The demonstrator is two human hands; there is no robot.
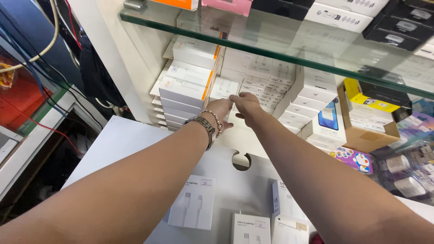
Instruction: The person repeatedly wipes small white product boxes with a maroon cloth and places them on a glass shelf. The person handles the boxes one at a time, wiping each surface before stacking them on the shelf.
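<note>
both arms stretched far forward under the glass shelf (253, 40), into the back of a white display cabinet. left hand (220, 110), with a metal watch and a bead bracelet at the wrist, half curled with fingers forward against the near edge of a row of small white boxes (264, 90); whether anything is pinched there, cannot tell. right hand (246, 104) just beside it, fingers bent down onto the top of the same row, touching the box tops, narrow rather than spread; no box clearly lifted free. row standing on edge and tightly packed, so fingertips on the top edges look like the only way in, as a judgement. to the left of the hands, a stack of larger white boxes with orange ends (187, 86), laid flat and piled high. to the right, more white boxes and an open brown carton (366, 131), then a purple cartoon package (355, 159) nearer. near, on the white counter (117, 144) with a round cable cutout, several flat white cable boxes (192, 203) lying face up, well apart from the hands. cramped shop corner: cables hanging at far left, a red-lit case below them, dark boxes on top of the glass.
</note>
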